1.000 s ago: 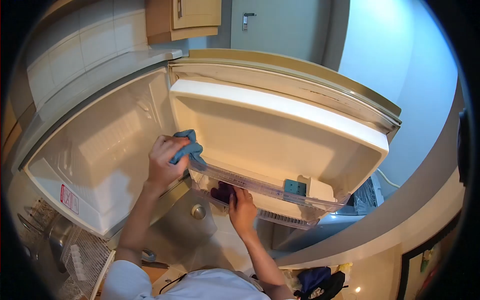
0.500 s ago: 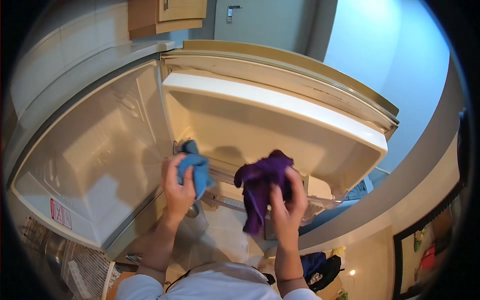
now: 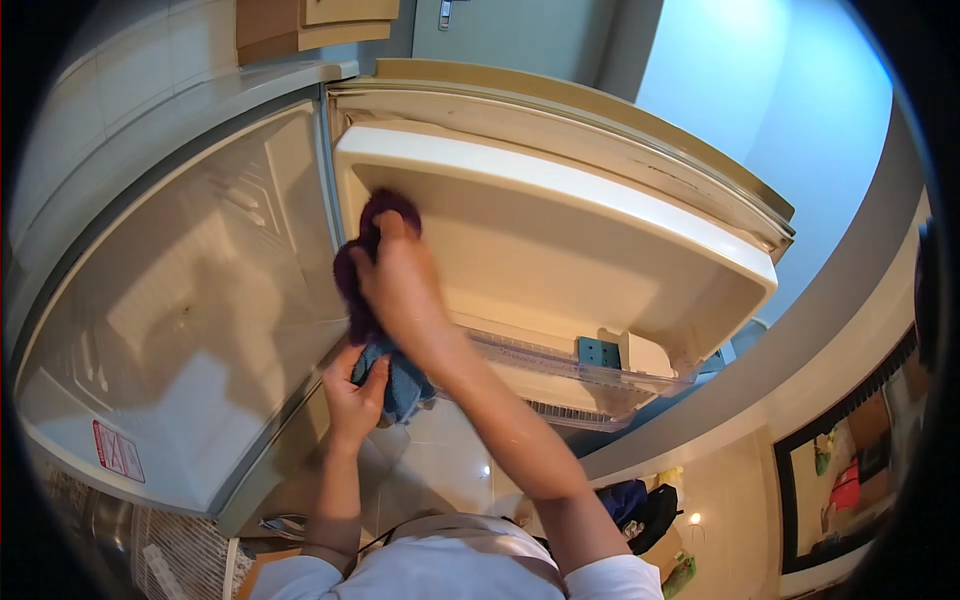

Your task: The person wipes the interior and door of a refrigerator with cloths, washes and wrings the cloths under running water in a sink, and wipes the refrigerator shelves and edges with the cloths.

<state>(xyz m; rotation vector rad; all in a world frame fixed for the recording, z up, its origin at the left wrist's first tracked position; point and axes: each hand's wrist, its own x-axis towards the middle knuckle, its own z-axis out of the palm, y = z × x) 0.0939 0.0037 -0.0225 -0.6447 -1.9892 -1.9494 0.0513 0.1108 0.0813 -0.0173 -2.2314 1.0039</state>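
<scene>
My right hand (image 3: 408, 290) is closed on a dark purple cloth (image 3: 352, 278) and presses it against the hinge-side inner corner of the open refrigerator door (image 3: 560, 225). Part of the purple cloth hangs down beside the door's edge. Just below, my left hand (image 3: 352, 402) grips a blue cloth (image 3: 404, 388), pinched between thumb and fingers. The two cloths meet or overlap; I cannot tell if they touch. My right forearm crosses in front of the door's clear shelf (image 3: 530, 352).
On the left is the fridge's pale interior (image 3: 170, 310) with a red-and-white label (image 3: 118, 451). The door shelf holds a small teal item (image 3: 598, 351) and a white box (image 3: 644, 354). A dish rack (image 3: 170, 550) sits lower left; dark bags (image 3: 650, 515) lie on the floor at right.
My right hand has moved left and up with the purple cloth, from above the shelf to the door's inner left corner. My left hand still holds the blue cloth, slightly lower.
</scene>
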